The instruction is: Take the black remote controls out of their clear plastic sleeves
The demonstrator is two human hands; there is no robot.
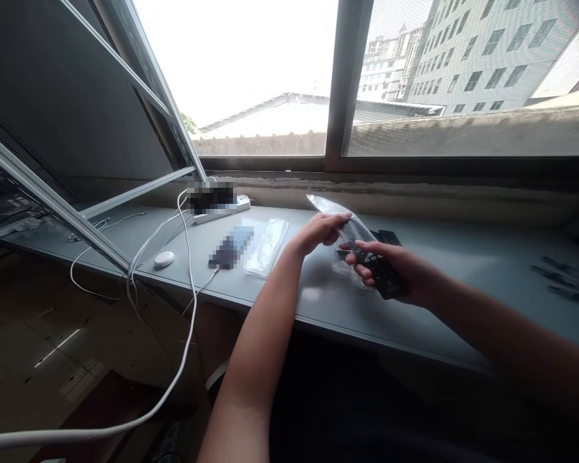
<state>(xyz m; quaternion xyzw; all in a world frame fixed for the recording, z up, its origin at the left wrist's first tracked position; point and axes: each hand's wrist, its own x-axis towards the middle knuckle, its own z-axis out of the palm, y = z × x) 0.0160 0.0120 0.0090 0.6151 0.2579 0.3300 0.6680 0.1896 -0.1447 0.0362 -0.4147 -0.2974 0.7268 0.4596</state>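
My right hand (390, 262) is wrapped round a black remote control (385, 276) with small light-marked buttons. The remote's far end sits inside a clear plastic bag (325, 206). My left hand (324, 230) pinches that bag near the remote's covered end. Below my hands, more clear plastic (345, 270) lies on the desk, partly hidden by them. Just behind my right hand, another black remote-like object (390, 238) rests on the desk, mostly covered from view. Left of my left hand is a stack of flat clear plastic bags (267, 247).
On the grey desk (318, 308) are a blurred-out phone (231, 247) on a cable, a white round object (164, 259) and a power strip (222, 211). White cables (192, 289) hang over the front edge. Several dark items (569, 280) lie at right. A metal frame (139, 180) stands left.
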